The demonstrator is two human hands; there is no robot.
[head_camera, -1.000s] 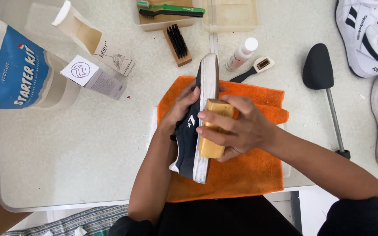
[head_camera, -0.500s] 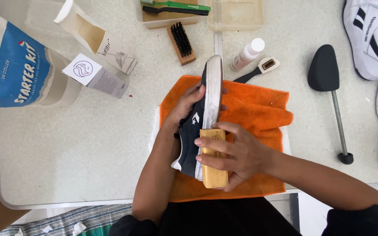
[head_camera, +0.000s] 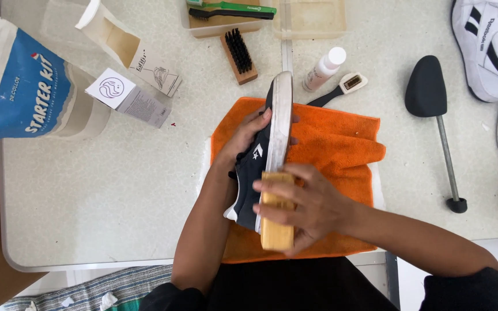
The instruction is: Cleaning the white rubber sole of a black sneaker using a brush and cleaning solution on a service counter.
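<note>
I see the dark sneaker on its side over the orange cloth, left hand gripping its upper. Right hand clasps a wooden brush against the white sole edge. Black shoe tree, small bottle lie apart on the table.

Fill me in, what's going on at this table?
A person is working on a dark sneaker held on its side over an orange cloth. The left hand steadies the shoe from the upper side, sole edge turned up. The right hand presses a wooden-backed brush against the white sole edge near the heel. Around them on the table: a black-bristled brush, a small white bottle, a black shoe tree and a white sneaker.
</note>
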